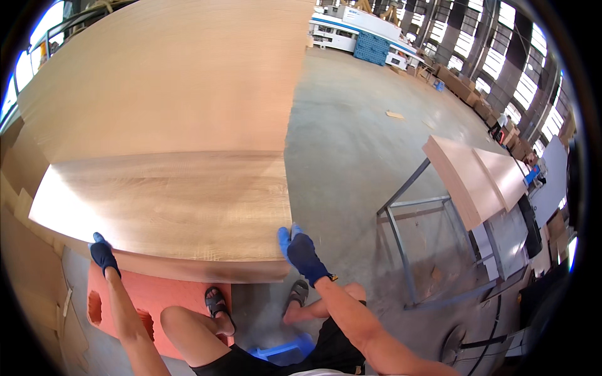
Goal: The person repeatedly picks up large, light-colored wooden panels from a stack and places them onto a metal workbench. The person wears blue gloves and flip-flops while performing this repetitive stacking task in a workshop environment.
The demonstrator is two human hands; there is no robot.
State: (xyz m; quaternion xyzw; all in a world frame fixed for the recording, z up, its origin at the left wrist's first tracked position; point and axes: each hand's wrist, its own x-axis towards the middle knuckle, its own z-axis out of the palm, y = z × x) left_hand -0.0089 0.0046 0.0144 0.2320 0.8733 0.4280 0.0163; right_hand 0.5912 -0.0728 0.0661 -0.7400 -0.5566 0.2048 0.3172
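Observation:
A long wood-grain board lies across in front of me, on top of a thick stack of boards. My left hand, in a dark blue glove with lighter fingertips, grips its near edge toward the left. At the near right corner, my right hand, gloved the same way, holds the board's end with fingers and thumb on either side of the corner. Behind the board a large plain tan panel rises or extends away from me. The fingers' undersides are hidden.
An orange-red slab with holes lies under the stack's near side, my foot beside it. A blue plastic object is between my legs. To the right, a metal frame stands near stacked panels. White machinery stands far off.

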